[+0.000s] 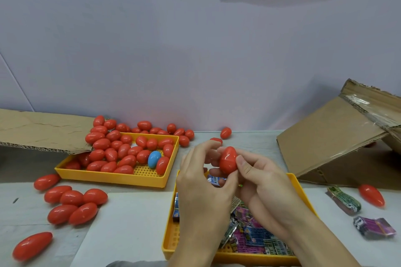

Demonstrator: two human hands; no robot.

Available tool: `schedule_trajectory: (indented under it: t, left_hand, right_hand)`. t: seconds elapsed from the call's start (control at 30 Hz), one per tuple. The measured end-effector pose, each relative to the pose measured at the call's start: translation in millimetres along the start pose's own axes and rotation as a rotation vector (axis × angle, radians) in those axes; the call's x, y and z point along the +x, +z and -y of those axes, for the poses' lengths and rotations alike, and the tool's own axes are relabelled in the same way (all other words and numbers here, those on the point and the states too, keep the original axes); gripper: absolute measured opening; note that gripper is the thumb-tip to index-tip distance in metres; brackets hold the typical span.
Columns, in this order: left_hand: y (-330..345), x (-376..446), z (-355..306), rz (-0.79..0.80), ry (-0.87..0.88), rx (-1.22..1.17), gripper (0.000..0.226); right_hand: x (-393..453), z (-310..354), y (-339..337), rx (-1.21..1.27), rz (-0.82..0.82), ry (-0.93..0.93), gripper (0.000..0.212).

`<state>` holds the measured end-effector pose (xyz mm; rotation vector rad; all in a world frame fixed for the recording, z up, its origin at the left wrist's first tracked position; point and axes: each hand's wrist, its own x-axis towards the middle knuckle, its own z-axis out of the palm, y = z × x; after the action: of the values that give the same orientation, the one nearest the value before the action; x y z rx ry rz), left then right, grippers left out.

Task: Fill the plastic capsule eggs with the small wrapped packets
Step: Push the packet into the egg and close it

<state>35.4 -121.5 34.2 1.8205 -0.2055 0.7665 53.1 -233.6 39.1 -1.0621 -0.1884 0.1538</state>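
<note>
Both hands hold one red capsule egg point(228, 160) upright above the near yellow tray point(170, 243). My right hand point(263, 182) grips the egg with thumb and fingers. My left hand point(202, 184) has fingertips curled round its far side and also seems to hold a small blue wrapped packet point(214, 180) under its fingers. The near tray is full of small wrapped packets point(256, 234). A second yellow tray point(112, 177) at the left holds many red eggs and one blue egg point(154, 159).
Loose red eggs lie on the table at the left point(73, 201), behind the far tray point(184, 134) and at the right point(371, 195). Two packet bundles point(345, 200) point(374, 227) lie at the right. A cardboard box point(338, 136) leans at the right; a cardboard flap point(43, 130) overhangs the left.
</note>
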Motion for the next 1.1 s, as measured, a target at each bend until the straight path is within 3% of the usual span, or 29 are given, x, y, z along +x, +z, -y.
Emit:
schedule_trajectory:
  t: [0.3, 0.43, 0.5, 0.57, 0.83, 1.03, 1.1]
  left_hand:
    - [-0.5, 1.1, 0.5, 0.009, 0.033, -0.017, 0.034]
    - [-2.1, 7.6, -2.5, -0.004, -0.378, -0.495, 0.014]
    - [-3.5, 10.7, -5.2, -0.017, -0.581, -0.746, 0.014]
    - [-4.9, 11.8, -7.4, -0.012, -0.661, -0.873, 0.021]
    - [-7.0, 13.5, -10.7, 0.068, -0.792, -1.162, 0.029]
    - [-4.4, 13.0, -9.3, 0.058, -0.78, -1.153, 0.032]
    - [-3.0, 12.5, -8.3, 0.054, -0.746, -1.12, 0.027]
  right_hand:
    - [-2.3, 3.6, 2.0, 0.071, 0.064, 0.014, 0.032]
    - [-1.7, 3.4, -2.4, 0.06, -0.002, -0.009, 0.037]
    - [-0.6, 3.6, -6.6, 0.051, -0.066, -0.021, 0.035]
    - [0.1, 3.5, -10.5, 0.059, -0.103, -0.027, 0.035]
    - [0.5, 1.4, -10.4, -0.032, -0.137, -0.06, 0.029]
    - [-0.8, 1.2, -10.3, -0.173, -0.127, -0.145, 0.024]
    - [-2.1, 0.2, -9.7, -0.245, -0.1, -0.23, 0.032]
